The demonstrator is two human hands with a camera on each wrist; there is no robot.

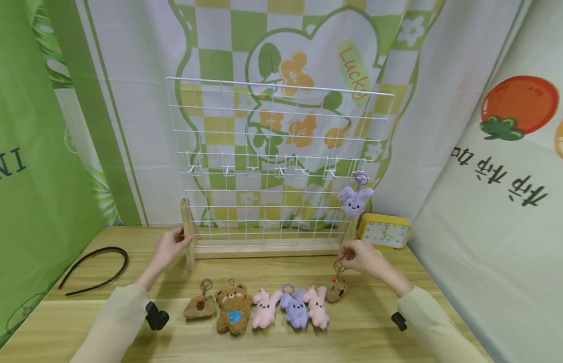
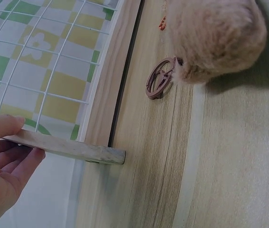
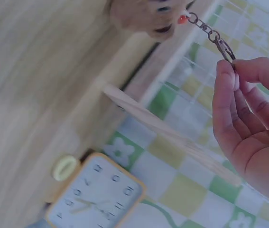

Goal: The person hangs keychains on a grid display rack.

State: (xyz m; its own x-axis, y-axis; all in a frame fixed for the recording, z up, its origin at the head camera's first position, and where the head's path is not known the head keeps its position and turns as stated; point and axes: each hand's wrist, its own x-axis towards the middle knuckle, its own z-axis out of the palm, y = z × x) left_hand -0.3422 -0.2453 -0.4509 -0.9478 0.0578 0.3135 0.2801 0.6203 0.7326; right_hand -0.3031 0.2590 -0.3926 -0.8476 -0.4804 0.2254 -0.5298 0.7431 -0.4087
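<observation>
My left hand (image 1: 169, 247) grips the wooden upright (image 2: 63, 145) at the left end of the white wire grid rack (image 1: 272, 191), thumb on one side and fingers on the other. With thumb and forefinger, my right hand (image 1: 362, 256) pinches the metal ring (image 3: 225, 49) of a brown plush keychain (image 1: 337, 291), which hangs below it. Small hooks (image 1: 279, 172) line the grid, and a purple bunny keychain (image 1: 354, 200) hangs from the rightmost. On the table lie a brown capybara-like keychain (image 1: 200, 306), a teddy bear keychain (image 1: 233, 308), two pink bunnies (image 1: 265, 308) and another purple bunny (image 1: 295, 308).
A yellow alarm clock (image 1: 384, 231) stands behind the right hand, with a pale ring (image 3: 65, 167) beside it. At the left of the table (image 1: 172, 343) lies a black headband (image 1: 97, 269). Patterned curtains (image 1: 245, 40) hang behind the rack.
</observation>
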